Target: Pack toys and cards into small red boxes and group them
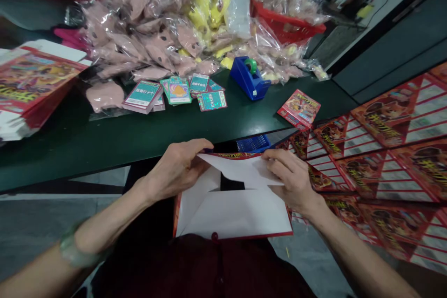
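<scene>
Carton, thin card, red-printed outside and white inside (240, 214): one, in the lap, just below the table edge, its white flaps spread about a dark gap. Left hand (181, 163): fingers curled in close, gripping the carton's far left edge; from my remote seat I cannot make out the thumb. Right hand (291, 177): fingers bent over the far right edge, gripping a white flap there.

Step in hand, as I judge it: working the flaps and walls of the carton into shape. Next move, in my reading, calls for an even pull from both sides and a light press on the card, lest it crease.

Table, dark green, smooth-topped (104, 144): one, beyond the carton. On it, nearest first: small red printed box (300, 108), right; stack of teal-and-white printed cards (143, 95), with looser cards beside it; blue plastic tape dispenser (244, 84) bearing a green roll; heap of pink toys in clear plastic bags (157, 44), with bagged yellow toys (213, 7) among them; red plastic basket (286, 32), filled with more bags; pile of red printed cartons (38, 79), far left.

Red printed boxes, many (380, 116): ranged in rows at right, beyond the table's end.
</scene>
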Demonstrator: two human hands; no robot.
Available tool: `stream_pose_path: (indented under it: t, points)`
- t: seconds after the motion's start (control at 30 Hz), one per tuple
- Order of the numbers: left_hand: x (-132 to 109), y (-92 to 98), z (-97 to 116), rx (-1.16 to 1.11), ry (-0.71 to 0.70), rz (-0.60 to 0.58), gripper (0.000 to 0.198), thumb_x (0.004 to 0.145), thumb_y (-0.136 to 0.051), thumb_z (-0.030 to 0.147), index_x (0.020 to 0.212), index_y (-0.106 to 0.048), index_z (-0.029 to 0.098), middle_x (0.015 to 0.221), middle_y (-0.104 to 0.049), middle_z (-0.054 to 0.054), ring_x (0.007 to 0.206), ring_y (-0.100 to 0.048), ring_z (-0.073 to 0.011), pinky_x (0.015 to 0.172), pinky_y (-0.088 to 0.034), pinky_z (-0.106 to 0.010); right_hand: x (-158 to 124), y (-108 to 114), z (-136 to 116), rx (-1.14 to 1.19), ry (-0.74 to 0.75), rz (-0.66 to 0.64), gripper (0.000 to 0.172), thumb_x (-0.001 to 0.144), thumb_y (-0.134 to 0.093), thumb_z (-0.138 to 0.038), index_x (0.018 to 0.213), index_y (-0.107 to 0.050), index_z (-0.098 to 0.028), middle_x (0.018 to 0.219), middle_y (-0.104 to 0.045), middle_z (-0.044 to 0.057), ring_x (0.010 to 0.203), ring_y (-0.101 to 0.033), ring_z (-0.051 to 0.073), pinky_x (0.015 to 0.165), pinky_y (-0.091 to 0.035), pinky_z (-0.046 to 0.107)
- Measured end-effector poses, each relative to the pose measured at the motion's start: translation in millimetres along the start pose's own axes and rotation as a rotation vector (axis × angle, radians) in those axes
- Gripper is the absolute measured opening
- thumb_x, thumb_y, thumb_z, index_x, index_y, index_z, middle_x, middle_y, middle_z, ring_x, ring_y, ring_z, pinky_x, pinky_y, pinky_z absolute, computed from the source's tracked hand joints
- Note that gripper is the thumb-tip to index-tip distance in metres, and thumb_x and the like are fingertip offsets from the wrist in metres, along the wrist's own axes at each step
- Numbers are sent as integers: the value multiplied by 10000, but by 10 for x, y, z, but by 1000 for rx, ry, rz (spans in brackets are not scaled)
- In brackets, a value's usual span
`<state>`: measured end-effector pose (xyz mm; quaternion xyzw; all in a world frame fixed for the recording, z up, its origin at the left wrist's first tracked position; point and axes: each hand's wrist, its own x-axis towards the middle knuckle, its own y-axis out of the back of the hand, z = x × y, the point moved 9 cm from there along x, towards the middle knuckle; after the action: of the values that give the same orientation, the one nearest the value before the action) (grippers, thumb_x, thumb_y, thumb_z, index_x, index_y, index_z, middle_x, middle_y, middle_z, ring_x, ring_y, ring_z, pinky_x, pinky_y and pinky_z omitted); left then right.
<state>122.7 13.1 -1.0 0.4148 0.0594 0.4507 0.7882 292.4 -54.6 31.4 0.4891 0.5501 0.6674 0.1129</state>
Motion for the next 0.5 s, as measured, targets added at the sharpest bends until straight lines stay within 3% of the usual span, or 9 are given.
stream_pose_path:
  t: [0.07,0.13,0.2,0.27,0.37,0.5]
  points:
    - [62,-29,40,-12,-78,-51,314,820,-497,198,1114,-593,145,1045,-693,-80,888,-663,-176,754,-511,-267,50,14,-22,-3,71,-8,170,752,-449,-31,773,-520,-184,866,-636,84,714,-592,165,585,-437,283]
    - [117,-66,75,-47,-110,-111,251,838,-512,240,1030,-650,157,919,-722,-42,777,-673,-151,666,-510,-219,113,21,14,75,80,-19,122,811,-485,-90,839,-558,-184,846,-639,63,710,-600,151,585,-461,264]
    - [175,-90,82,-95,-79,-153,212,848,-517,272,893,-696,168,751,-715,8,643,-654,-118,558,-483,-175,180,35,106,184,30,-8,102,828,-552,-143,908,-585,-195,816,-637,32,703,-605,137,598,-484,245]
    - [226,-92,54,-166,-8,-154,227,852,-516,290,876,-707,168,680,-701,31,598,-642,-108,502,-462,-156,225,49,207,283,-39,18,153,823,-585,-140,958,-602,-209,823,-626,20,711,-607,129,610,-495,235]
    - [244,-89,-21,-323,85,-120,248,832,-521,257,969,-700,151,830,-741,-6,737,-682,-140,593,-514,-174,216,-3,189,315,-30,-48,291,853,-511,-108,1108,-589,-224,930,-594,57,800,-600,151,638,-502,263]
    - [149,-126,-145,-470,161,-139,356,752,-462,100,1015,-696,150,1017,-727,-42,902,-678,-150,787,-523,-220,58,-145,21,125,24,-319,585,826,-344,26,1309,-463,-283,1171,-551,116,1031,-551,223,798,-478,413]
